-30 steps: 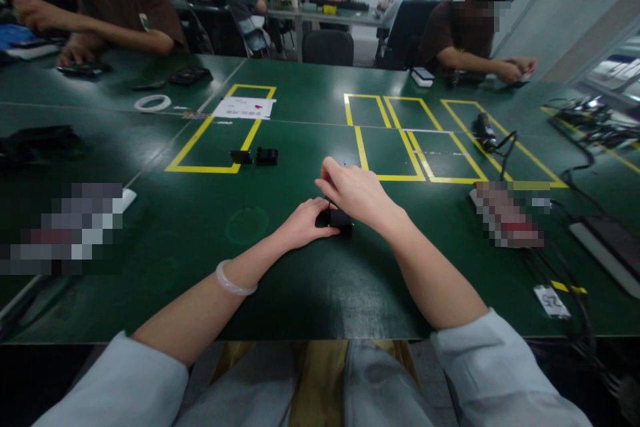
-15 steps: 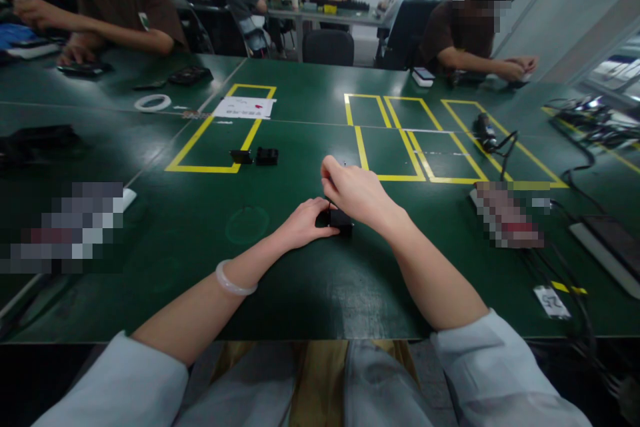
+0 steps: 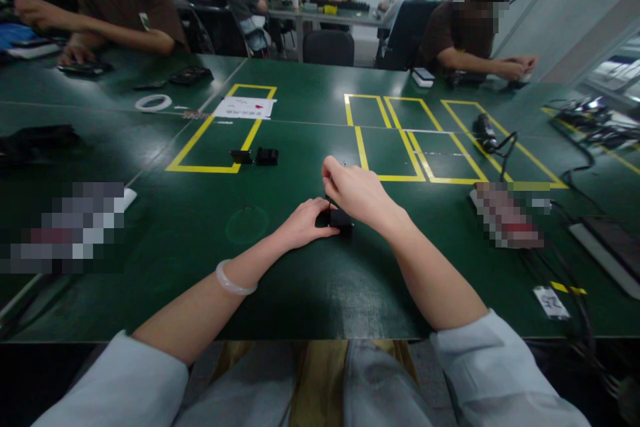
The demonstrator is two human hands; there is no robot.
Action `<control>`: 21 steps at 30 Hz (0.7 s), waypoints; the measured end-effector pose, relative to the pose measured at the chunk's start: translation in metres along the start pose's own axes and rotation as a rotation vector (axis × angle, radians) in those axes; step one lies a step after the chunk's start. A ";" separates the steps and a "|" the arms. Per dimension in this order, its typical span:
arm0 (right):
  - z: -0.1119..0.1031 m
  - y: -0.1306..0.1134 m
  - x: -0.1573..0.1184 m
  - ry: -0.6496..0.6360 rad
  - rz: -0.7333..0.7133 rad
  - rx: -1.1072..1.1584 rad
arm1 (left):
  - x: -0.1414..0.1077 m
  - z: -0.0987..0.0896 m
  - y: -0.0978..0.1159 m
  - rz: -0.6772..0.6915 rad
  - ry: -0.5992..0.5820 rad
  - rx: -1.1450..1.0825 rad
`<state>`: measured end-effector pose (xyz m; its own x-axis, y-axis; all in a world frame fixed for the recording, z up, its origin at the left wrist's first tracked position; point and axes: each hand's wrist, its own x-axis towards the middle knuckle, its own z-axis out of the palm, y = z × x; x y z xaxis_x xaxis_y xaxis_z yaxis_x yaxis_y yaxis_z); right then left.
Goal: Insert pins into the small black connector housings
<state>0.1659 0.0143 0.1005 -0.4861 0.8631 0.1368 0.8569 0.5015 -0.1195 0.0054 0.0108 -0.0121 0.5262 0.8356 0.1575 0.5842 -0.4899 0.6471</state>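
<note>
My left hand rests on the table with thumb and fingers closed round the left side of a small black block. Just above the block, my right hand is curled shut, its fingers pinched round the top of a thin dark rod-like tool. The rod's lower end runs down to the block, between the two hands. My right hand hides most of the tool, so its exact kind cannot be made out. Two small black parts stand farther off to the left.
Yellow tape outlines mark the green table. A paper sheet and a white ring lie at the back left. Blurred-out devices flank me, with cables at the right. Co-workers sit across the table.
Both hands and the black block stay in almost the same place. My right hand has shifted very slightly.
</note>
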 end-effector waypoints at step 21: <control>-0.001 0.000 0.000 -0.025 0.005 0.003 | 0.000 0.001 -0.001 -0.002 0.006 -0.002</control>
<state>0.1659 0.0138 0.1020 -0.4857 0.8670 0.1115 0.8589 0.4970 -0.1234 0.0054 0.0105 -0.0133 0.5210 0.8383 0.1605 0.5844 -0.4874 0.6488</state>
